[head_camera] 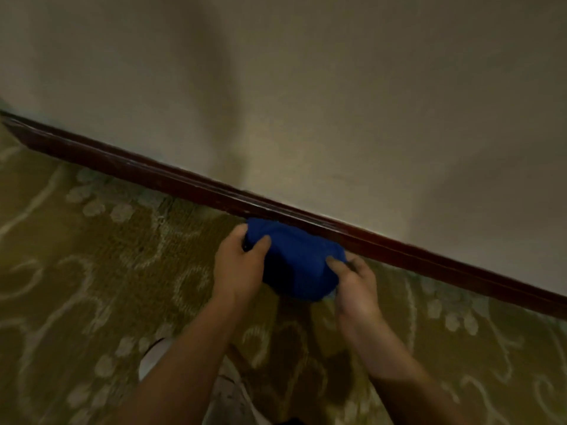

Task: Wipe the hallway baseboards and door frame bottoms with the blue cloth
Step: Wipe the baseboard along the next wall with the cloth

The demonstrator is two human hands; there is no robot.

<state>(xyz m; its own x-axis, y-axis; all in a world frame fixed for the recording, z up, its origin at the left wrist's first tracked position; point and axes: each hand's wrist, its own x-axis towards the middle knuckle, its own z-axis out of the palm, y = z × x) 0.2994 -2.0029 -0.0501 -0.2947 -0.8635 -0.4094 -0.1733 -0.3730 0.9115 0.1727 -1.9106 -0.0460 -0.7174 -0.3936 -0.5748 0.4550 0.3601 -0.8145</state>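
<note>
A bunched blue cloth point(296, 262) sits low against the dark red-brown wooden baseboard point(147, 171), which runs diagonally from upper left to lower right under a beige wall. My left hand point(241, 266) grips the cloth's left side, thumb curled over its top. My right hand point(357, 285) holds the cloth's right side, fingers curled into the fabric. The cloth's far edge touches the baseboard's lower part. No door frame is in view.
An olive-green carpet point(92, 271) with pale floral and swirl patterns covers the floor up to the baseboard. A white shoe point(153, 357) shows below my left forearm. The beige wall point(306, 102) fills the upper half.
</note>
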